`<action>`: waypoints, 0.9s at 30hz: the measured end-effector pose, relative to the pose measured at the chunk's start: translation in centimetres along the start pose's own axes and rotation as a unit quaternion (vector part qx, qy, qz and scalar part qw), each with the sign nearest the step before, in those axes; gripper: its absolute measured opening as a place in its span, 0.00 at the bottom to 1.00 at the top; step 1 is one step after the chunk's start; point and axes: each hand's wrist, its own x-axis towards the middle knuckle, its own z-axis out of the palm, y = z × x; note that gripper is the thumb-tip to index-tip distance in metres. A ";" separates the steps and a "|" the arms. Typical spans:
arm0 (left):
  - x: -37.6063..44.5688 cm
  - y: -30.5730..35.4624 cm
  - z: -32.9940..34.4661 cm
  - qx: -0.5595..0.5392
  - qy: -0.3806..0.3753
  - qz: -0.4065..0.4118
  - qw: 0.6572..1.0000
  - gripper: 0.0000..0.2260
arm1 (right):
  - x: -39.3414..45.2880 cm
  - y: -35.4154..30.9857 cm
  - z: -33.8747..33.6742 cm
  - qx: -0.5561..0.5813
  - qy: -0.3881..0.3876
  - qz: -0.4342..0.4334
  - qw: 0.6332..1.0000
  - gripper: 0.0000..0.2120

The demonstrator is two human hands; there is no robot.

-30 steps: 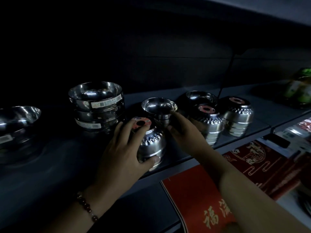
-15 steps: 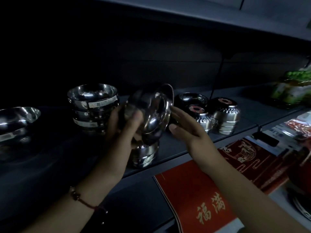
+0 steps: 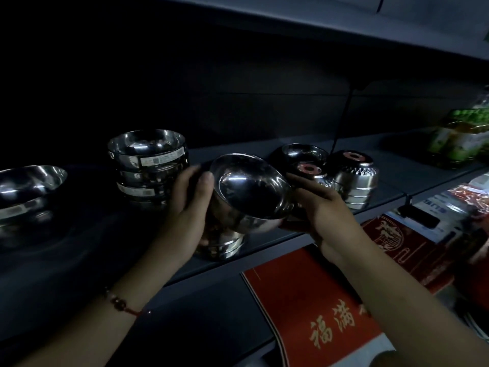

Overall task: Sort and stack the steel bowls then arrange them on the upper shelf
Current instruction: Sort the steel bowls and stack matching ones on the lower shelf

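My left hand point(image 3: 185, 207) grips the steel bowl point(image 3: 248, 192) from its 9 o'clock side, thumb curled over the rim, other fingers wrapped behind. My right hand point(image 3: 317, 207) holds it at 3 o'clock, fingers curled along the rim & underside. Bowl's tilted, mouth toward me, held above a small stack of upturned bowls point(image 3: 225, 245) on the shelf point(image 3: 397, 181). Labelled bowl stack point(image 3: 148, 165) at 10 o'clock, wide bowl point(image 3: 29, 186) at far 9, patterned upturned stacks point(image 3: 352, 176) at 2. Red box point(image 3: 312, 308) on the level below, at 5.
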 end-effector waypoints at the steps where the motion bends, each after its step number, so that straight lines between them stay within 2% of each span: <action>1: 0.0 -0.3 -0.1 0.029 0.026 0.058 0.998 0.17 | 0.1 0.0 -0.3 -0.003 0.005 0.017 1.000 0.13; 3: -0.2 -0.7 -0.2 0.081 -0.003 0.139 0.987 0.20 | 0.1 -0.1 -0.6 -0.001 0.006 0.041 0.999 0.12; 6: -0.8 -1.2 0.3 0.087 -0.098 0.119 0.984 0.32 | 0.1 -0.6 -0.9 -0.010 -0.005 0.053 0.999 0.12; 8: -1.1 -1.2 0.7 0.080 -0.084 0.107 0.987 0.37 | -0.2 -1.3 -0.9 -0.019 -0.023 0.037 0.999 0.14; 9: -1.1 -1.2 0.8 0.069 -0.065 0.111 0.989 0.35 | -0.5 -1.6 -0.9 -0.044 -0.045 0.020 0.998 0.20; 11: -0.9 -1.3 0.8 0.031 -0.025 0.106 0.994 0.32 | -1.4 -2.0 -0.6 -0.183 -0.100 -0.044 0.977 0.35; 13: -0.4 -1.5 0.7 -0.008 -0.001 0.084 0.996 0.33 | -2.3 -1.9 0.4 -0.338 -0.118 -0.128 0.925 0.41; 15: -0.1 -1.7 0.7 -0.011 0.000 0.081 0.997 0.34 | -2.5 -1.6 1.2 -0.420 -0.076 -0.191 0.884 0.41; 18: 0.2 -1.9 0.8 0.030 -0.009 0.079 0.996 0.39 | -1.8 -0.9 1.1 -0.450 -0.033 -0.256 0.855 0.36; 19: 0.3 -1.9 0.8 0.045 -0.011 0.084 0.995 0.40 | -1.4 -0.6 1.0 -0.442 -0.031 -0.272 0.854 0.34; 21: 0.7 -1.8 0.7 0.109 -0.010 0.108 0.988 0.40 | -0.5 0.0 0.9 -0.381 -0.034 -0.291 0.877 0.27; 23: 1.1 -1.8 0.6 0.229 0.007 0.140 0.963 0.42 | 0.6 0.7 0.9 -0.320 -0.025 -0.291 0.901 0.24; 25: 1.4 -2.0 0.7 0.385 0.033 0.176 0.905 0.43 | 2.0 1.3 0.7 -0.316 0.017 -0.297 0.901 0.22; 27: 1.5 -2.0 0.9 0.486 0.031 0.189 0.853 0.42 | 3.3 1.3 0.5 -0.310 0.054 -0.322 0.893 0.19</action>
